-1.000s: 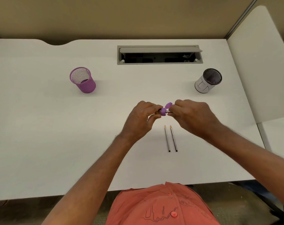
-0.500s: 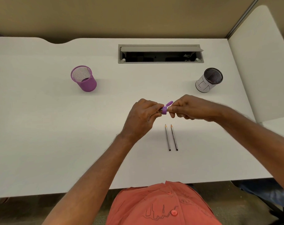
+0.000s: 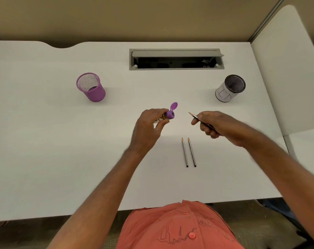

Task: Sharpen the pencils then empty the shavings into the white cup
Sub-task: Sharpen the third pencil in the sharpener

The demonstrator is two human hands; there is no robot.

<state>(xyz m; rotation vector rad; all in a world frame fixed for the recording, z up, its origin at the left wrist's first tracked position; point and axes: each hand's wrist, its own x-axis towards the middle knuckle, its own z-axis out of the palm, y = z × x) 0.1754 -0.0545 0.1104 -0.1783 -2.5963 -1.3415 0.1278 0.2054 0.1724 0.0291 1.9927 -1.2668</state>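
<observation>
the sharpener, mid-frame, is pinched by the curled fingers of the left hand with its lid flipped up, so tilting it on the way could spill shavings onto the desk short of the white cup at upper right. it is purple, its clear body packed with shavings. the right hand grips a pointed pencil; two more pencils lie below.

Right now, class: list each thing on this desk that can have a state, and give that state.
Sharpener: lid flipped open, held in left hand.
Held pencil: sharp tip, out of the sharpener, in right hand.
Two pencils: lying side by side, points away.
Purple cup: upright.
White cup: upright.
Cable hatch: open.
</observation>
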